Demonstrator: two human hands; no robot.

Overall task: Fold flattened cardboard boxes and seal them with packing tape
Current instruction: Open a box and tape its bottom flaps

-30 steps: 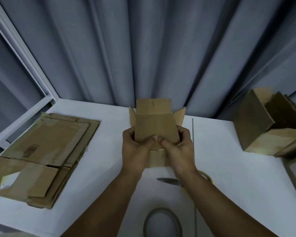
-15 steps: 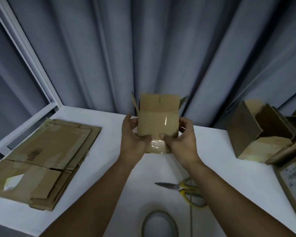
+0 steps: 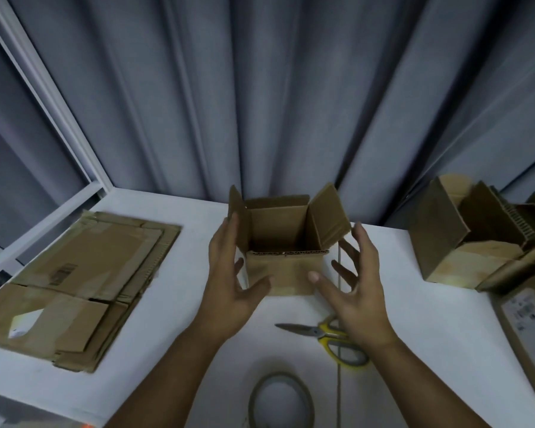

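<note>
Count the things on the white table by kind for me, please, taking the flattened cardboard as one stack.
Set-up boxes: 3 clearly seen, the small open box, the box at the right and the labelled box; more may sit behind those.
Flattened cardboard stack: 1
Scissors: 1
Tape roll: 1
Total: 6, at least.

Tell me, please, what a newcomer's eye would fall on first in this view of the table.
A small cardboard box stands open-topped at the middle of the table, flaps up, with the left hand and right hand spread open on either side of it. A stack of flattened cardboard boxes lies to the left. Yellow-handled scissors and a tape roll lie nearer the front edge.
</note>
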